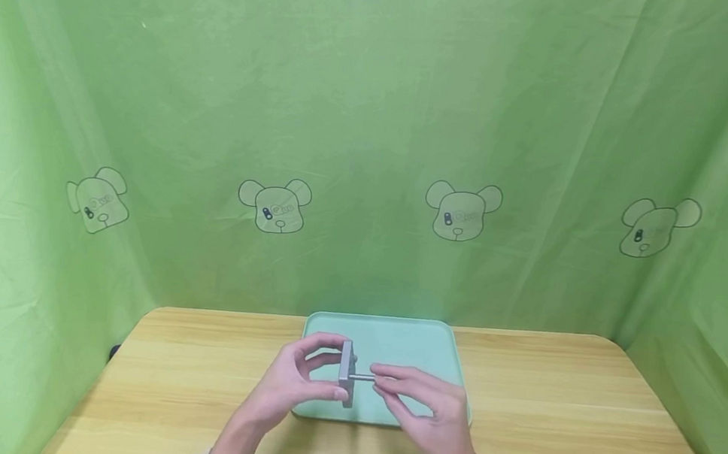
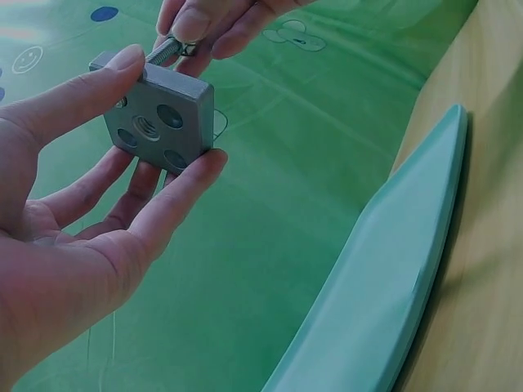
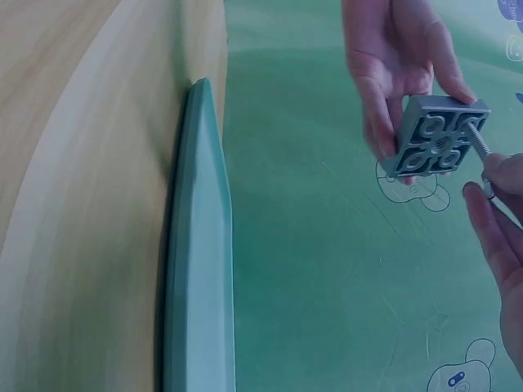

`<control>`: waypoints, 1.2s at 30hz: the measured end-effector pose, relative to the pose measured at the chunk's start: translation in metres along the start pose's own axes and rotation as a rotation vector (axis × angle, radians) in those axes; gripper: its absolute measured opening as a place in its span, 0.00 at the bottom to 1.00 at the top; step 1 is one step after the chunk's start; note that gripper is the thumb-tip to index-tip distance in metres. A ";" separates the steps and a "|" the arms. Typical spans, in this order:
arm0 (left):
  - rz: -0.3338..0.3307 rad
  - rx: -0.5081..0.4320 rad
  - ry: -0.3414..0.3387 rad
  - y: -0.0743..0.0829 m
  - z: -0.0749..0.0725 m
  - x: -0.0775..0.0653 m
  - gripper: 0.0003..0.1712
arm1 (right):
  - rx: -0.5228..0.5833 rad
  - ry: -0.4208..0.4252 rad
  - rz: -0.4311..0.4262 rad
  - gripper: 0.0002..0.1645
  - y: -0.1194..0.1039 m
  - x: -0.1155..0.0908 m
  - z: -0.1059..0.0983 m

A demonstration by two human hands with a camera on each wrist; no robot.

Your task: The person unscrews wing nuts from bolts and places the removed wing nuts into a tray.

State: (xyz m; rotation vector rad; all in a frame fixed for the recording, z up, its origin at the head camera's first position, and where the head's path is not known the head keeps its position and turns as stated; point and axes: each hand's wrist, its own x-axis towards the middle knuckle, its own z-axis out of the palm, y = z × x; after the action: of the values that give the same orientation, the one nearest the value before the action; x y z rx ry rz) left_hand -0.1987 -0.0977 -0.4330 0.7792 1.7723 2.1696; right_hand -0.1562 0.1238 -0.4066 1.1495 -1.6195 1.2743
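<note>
My left hand [image 1: 287, 380] holds a square grey block [image 1: 345, 365] by its edges, thumb on one side and fingers on the other. In the left wrist view the block [image 2: 147, 106] has a threaded centre hole and round holes near its corners. The right wrist view shows its ribbed, hollowed face [image 3: 441, 145]. My right hand [image 1: 437, 406] pinches the head end of a thin threaded screw [image 1: 362, 377], which points at the block. Seen from the right wrist, the tip of the screw [image 3: 478, 140] is right at a corner hole of that ribbed face.
Below the hands lies a light green tray [image 1: 392, 333] with a low rim, on a wooden table [image 1: 554, 402]. Green cloth [image 1: 377, 122] printed with bear heads hangs behind the table and on both sides.
</note>
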 end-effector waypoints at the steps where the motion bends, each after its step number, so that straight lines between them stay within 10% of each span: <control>1: -0.001 0.002 0.000 0.000 0.000 0.000 0.37 | 0.009 0.000 -0.013 0.22 0.001 0.000 0.000; 10: 0.023 -0.053 -0.012 0.001 0.000 0.000 0.38 | 0.038 -0.009 0.084 0.23 0.000 -0.001 0.000; 20: 0.012 -0.040 0.000 0.000 0.001 0.001 0.41 | 0.242 0.052 0.922 0.17 0.008 -0.020 -0.006; 25: 0.040 0.017 -0.008 0.000 0.003 0.001 0.40 | 0.363 -0.017 1.170 0.21 0.010 -0.020 -0.010; 36: 0.055 0.118 -0.022 -0.001 0.004 0.002 0.38 | 0.481 -0.092 1.312 0.25 0.011 -0.021 -0.013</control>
State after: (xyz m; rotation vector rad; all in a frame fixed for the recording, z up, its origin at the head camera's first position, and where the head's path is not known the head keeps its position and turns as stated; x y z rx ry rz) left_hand -0.1981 -0.0935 -0.4328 0.8853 1.9038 2.0974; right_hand -0.1600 0.1413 -0.4266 0.2302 -2.2852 2.5279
